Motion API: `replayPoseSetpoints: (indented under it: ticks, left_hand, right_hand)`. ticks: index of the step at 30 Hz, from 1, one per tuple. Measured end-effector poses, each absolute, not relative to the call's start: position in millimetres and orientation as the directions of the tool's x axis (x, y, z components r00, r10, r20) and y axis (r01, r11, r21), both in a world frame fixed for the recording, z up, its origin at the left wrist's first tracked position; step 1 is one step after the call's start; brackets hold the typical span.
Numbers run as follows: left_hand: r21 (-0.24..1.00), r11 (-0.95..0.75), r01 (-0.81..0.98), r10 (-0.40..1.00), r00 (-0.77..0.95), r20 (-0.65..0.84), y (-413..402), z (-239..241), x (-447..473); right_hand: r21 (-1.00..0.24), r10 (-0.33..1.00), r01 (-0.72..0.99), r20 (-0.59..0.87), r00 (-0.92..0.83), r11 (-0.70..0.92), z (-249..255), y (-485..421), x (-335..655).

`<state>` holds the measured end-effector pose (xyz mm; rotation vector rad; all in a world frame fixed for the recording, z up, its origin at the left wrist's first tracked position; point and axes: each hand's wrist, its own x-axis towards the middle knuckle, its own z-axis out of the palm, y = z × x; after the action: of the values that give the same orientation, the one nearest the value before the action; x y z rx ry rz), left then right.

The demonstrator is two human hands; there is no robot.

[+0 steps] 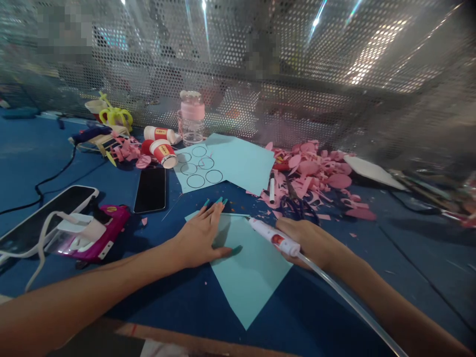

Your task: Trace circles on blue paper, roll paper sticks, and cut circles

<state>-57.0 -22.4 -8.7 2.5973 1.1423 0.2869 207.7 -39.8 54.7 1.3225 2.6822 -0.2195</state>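
A light blue paper sheet [253, 277] lies in front of me with one corner toward me and a narrow fold along its far edge. My left hand [203, 235] rests on its left part, fingers stretched out and thumb spread. My right hand [308, 238] is wrapped round a white glue gun [273, 235], its fingers partly hidden behind it. A long clear glue stick [349, 300] runs out of the gun's back toward the lower right. The nozzle is at the sheet's folded far edge; whether it touches the paper I cannot tell.
Beyond my hands lie more blue sheets [240, 158], some with drawn circles, and a marker [272, 188]. Scissors [297, 206] sit by pink paper scraps [312, 166]. Leftward are a phone [150, 191], a purple device [111, 230], paper cups [163, 152] and a bottle [192, 116].
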Motion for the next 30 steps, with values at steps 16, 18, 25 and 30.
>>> replayPoseSetpoints:
  ticks: [16, 18, 25, 30]
  left_hand:
    - [0.356, -0.649, 0.673, 0.740, 0.667, 0.088, -23, -8, -57]
    - [0.362, -0.653, 0.665, 0.736, 0.669, 0.100, -22, -9, -57]
    - [0.352, -0.642, 0.681, 0.748, 0.658, 0.090, -23, -10, -57]
    - [0.328, -0.641, 0.694, 0.751, 0.655, 0.081, -23, -9, -57]
  right_hand:
    - [-0.065, 0.747, 0.769, -0.199, -0.634, 0.636, 53, -37, 195]
    - [-0.079, 0.784, 0.806, -0.193, -0.590, 0.587, 53, -42, 206]
    - [-0.061, 0.947, 0.951, -0.093, -0.307, 0.303, 56, -68, 250]
    - [0.209, 0.984, 0.973, 0.168, 0.060, -0.095, 50, -78, 261]
